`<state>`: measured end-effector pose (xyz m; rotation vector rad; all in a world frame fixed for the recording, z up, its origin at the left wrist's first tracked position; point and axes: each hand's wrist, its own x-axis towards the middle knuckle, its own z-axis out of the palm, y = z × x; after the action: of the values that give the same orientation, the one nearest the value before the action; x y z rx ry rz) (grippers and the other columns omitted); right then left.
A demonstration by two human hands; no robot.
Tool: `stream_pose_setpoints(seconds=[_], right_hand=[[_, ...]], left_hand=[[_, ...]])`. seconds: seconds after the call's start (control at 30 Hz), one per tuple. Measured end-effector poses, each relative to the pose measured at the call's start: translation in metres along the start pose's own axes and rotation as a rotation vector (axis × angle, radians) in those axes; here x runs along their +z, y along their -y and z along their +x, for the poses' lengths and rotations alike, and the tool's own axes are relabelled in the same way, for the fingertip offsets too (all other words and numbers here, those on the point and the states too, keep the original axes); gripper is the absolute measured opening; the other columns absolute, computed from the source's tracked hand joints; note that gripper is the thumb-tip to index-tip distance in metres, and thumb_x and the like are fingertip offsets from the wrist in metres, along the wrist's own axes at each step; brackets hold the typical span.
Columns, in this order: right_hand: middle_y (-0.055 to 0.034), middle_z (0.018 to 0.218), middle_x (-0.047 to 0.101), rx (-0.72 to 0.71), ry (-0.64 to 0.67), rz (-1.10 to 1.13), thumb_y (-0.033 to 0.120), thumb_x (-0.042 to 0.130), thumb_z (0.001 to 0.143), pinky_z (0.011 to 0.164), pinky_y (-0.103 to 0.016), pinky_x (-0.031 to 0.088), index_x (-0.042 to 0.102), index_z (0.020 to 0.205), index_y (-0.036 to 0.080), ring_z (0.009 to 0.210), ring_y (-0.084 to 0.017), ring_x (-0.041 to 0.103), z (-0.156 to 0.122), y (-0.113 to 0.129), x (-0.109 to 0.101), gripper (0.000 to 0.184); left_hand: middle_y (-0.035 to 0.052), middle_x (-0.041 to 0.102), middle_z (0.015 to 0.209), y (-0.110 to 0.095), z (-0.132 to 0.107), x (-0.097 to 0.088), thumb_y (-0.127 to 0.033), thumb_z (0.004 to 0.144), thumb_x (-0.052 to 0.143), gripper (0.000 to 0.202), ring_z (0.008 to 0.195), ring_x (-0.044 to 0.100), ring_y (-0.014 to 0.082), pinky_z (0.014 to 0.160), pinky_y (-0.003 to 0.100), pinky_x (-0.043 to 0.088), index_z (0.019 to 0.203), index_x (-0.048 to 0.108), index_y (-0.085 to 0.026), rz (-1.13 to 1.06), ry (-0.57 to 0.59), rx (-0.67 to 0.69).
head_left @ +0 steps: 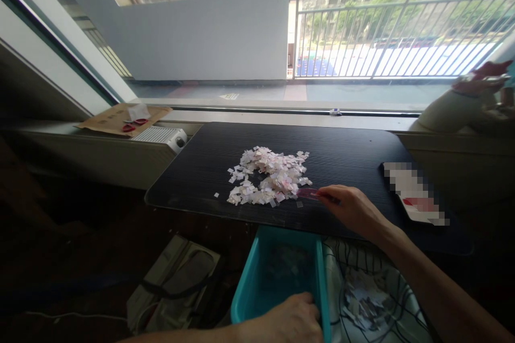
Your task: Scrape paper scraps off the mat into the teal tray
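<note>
A loose pile of small white and pinkish paper pieces [277, 169] lies on the black tabletop [341, 150]. My right hand [341, 203] is closed on a flat, see-through pink plastic strip [308, 193], whose far end touches the pile's right side. Below the table's front edge stands a teal plastic bin [245, 289] with some paper pieces dimly visible on its bottom. My left hand [292, 319] is closed at the bin's near right side, apparently gripping its wall; the fingertips are hidden.
A lined basket [333, 273] with more paper pieces [366, 300] stands right of the bin. A blurred phone-like object [414, 193] lies on the table's right. Red-handled scissors [134, 125] rest on a brown envelope [96, 123] at left. A box [177, 273] sits on the floor.
</note>
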<state>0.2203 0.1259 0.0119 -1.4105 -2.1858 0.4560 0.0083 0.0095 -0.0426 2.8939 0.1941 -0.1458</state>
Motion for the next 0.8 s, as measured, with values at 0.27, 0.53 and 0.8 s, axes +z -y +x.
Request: stream_pose_setpoints(seconds=[0.27,0.53,0.8], right_hand=[[-0.0051,0.091,0.076,-0.005,-0.018,-0.003,0.02,0.055,0.091,0.069,-0.026,0.049,0.074,0.095,0.018,0.079,-0.019,0.069,0.001,0.005,0.003,0.02],[-0.0041,0.087,0.075,-0.013,-0.002,-0.024,0.02,0.055,0.091,0.067,-0.025,0.048,0.073,0.094,0.019,0.075,-0.018,0.068,-0.006,0.004,0.001,0.019],[-0.0032,0.087,0.074,-0.029,0.042,0.002,0.018,0.054,0.091,0.069,-0.025,0.05,0.073,0.094,0.021,0.077,-0.017,0.067,-0.02,0.012,-0.005,0.019]], left_hand=[[-0.0038,0.048,0.046,0.0,0.0,-0.003,-0.022,0.085,0.071,0.052,0.045,0.04,0.0098,0.062,0.026,0.041,0.045,0.039,-0.016,0.006,-0.01,0.0],[-0.0047,0.049,0.049,0.0,-0.001,-0.003,-0.028,0.082,0.076,0.056,0.046,0.042,0.0088,0.066,0.025,0.042,0.045,0.036,-0.015,-0.009,-0.017,-0.002],[-0.0051,0.047,0.046,-0.003,-0.003,-0.005,-0.03,0.079,0.078,0.044,0.047,0.043,0.0124,0.065,0.028,0.04,0.052,0.046,-0.018,-0.027,-0.063,-0.033]])
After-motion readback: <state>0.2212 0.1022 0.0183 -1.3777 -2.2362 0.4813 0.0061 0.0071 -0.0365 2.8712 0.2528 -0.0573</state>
